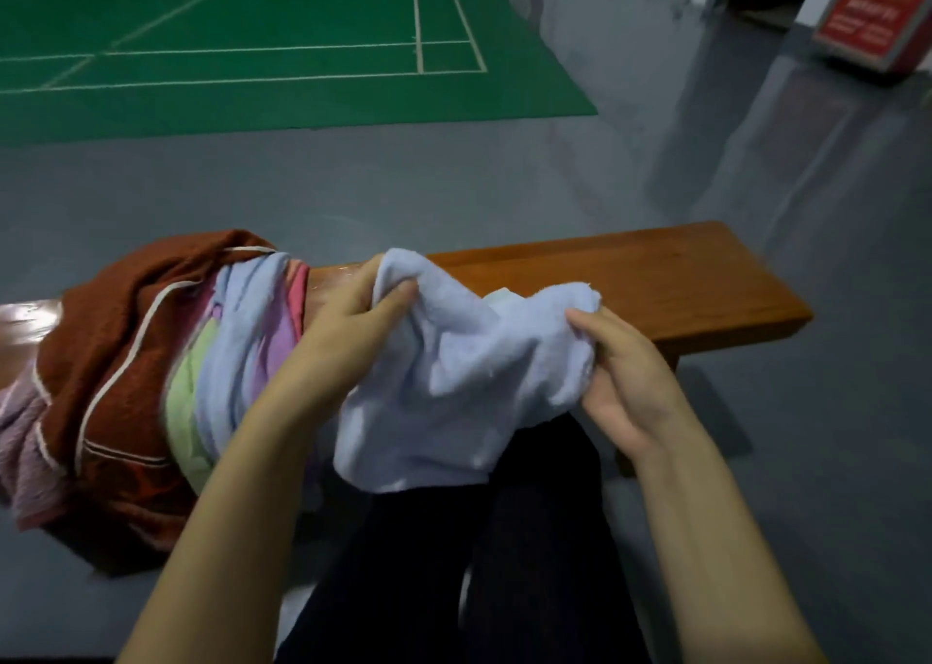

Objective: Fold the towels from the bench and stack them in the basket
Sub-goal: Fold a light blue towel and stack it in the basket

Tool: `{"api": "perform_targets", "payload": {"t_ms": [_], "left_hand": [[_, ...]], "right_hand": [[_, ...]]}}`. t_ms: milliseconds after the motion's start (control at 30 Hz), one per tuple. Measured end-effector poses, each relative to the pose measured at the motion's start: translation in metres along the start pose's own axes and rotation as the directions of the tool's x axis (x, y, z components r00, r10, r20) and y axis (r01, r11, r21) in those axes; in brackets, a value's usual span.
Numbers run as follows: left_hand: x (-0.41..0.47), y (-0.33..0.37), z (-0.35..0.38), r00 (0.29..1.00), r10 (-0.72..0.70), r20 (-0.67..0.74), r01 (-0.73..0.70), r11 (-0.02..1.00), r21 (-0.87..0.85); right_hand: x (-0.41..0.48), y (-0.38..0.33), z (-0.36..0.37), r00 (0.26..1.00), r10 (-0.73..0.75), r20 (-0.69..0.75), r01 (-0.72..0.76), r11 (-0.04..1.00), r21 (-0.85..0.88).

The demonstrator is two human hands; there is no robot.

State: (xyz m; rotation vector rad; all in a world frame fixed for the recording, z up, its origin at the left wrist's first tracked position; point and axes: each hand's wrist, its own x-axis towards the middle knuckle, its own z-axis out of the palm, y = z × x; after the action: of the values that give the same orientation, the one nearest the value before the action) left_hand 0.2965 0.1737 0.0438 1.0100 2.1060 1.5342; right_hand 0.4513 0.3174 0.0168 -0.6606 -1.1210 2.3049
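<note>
Crumpled fluffy pale-blue towel (454,376), left hand (353,315) and right hand (625,381) fingers pinching it, glossy wooden bench (655,280)

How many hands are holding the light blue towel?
2: the left hand grips its upper left edge, the right hand pinches its right edge, over the bench.
</note>
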Motion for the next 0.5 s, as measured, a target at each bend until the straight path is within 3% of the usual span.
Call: {"api": "perform_targets", "payload": {"t_ms": [67,167,300,400,500], "left_hand": [[0.000,-0.010,0.011,0.991,-0.047,0.122,0.072,0.975,-0.209],[-0.002,-0.023,0.033,0.933,0.005,0.361,0.041,0.992,-0.121],[0.006,-0.040,0.034,0.969,0.083,0.231,-0.095,0.995,0.039],[0.015,-0.044,0.015,0.969,0.144,0.202,-0.174,0.975,0.140],[0.028,-0.044,-0.012,0.979,0.163,0.120,-0.183,0.967,0.175]], "right_hand": [[0.001,0.007,0.009,0.996,-0.010,0.092,0.000,0.994,0.111],[0.007,0.028,0.023,0.987,0.022,0.158,-0.052,0.981,0.186],[0.021,0.044,0.027,0.997,0.044,0.064,-0.052,0.990,0.134],[0.031,0.045,0.023,0.999,-0.038,-0.019,0.037,0.998,-0.060],[0.039,0.045,0.016,0.991,-0.086,-0.106,0.072,0.989,-0.132]]}}
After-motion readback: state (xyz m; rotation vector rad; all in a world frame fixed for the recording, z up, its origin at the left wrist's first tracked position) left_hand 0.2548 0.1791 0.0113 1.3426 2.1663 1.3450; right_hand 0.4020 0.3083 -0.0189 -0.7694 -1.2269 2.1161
